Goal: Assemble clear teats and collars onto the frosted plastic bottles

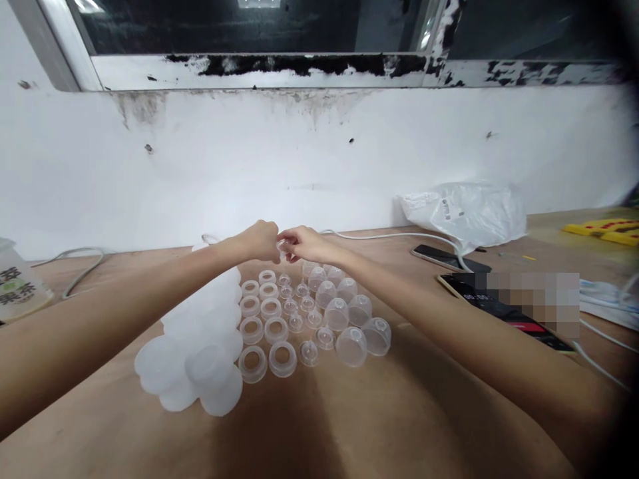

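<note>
Both hands meet at the far side of the table, above the back of the laid-out parts. My left hand [263, 239] is closed, its fingertips mostly hidden. My right hand [303, 243] pinches a small clear piece [281, 250] between the two hands; its exact kind is too small to tell. Below them lie two columns of translucent screw rings [283, 359]. Beside these stand rows of clear bottle teats [309, 353], then clear dome caps [351, 346] on the right. To the left, frosted white round pieces [217, 391] lie overlapped in a long cluster.
Two phones [426, 256] [499, 313] lie on the right, near a white plastic bag [469, 213] against the wall. A white cable [389, 235] runs along the back. A drink cup [20, 286] stands at far left; yellow objects [604, 229] sit at far right.
</note>
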Tool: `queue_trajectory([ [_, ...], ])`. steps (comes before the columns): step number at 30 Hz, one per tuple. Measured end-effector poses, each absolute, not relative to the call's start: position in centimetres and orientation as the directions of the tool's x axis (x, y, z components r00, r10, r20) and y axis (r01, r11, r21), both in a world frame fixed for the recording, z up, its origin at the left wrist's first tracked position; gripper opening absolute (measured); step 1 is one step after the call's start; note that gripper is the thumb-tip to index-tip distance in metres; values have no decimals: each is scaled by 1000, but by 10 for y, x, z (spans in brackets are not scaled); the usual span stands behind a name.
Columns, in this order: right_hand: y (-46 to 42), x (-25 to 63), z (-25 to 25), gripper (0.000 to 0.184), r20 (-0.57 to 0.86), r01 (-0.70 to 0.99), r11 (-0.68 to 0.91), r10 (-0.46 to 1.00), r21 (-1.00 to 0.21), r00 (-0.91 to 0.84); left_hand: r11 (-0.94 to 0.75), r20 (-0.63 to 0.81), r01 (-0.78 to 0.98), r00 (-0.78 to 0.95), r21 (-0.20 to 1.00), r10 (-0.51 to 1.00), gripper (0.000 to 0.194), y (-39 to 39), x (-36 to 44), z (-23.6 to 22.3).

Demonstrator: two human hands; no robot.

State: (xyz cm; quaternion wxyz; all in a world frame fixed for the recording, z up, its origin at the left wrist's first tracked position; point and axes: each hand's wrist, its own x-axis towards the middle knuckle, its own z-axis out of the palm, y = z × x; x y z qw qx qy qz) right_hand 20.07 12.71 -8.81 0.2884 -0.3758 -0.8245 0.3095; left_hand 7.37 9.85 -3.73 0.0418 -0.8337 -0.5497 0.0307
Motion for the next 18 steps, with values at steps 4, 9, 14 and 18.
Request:
queue_trajectory([
  [4,143,204,-99,25,416,479,699,708,-532,-571,-356,-111,923,342,-147,933,48,120,72,-35],
  [9,151,221,-99,25,361,642,742,663,-195,-656,-381,-244,870,314,-313,917,37,132,63,-44],
  [14,153,215,-99,23,31,714,688,717,134,-696,-401,-299,838,301,-371,906,26,131,66,-68],
  [18,152,206,-102,23,-52,687,690,713,226,-699,-427,-321,825,317,-372,892,21,139,67,-82],
])
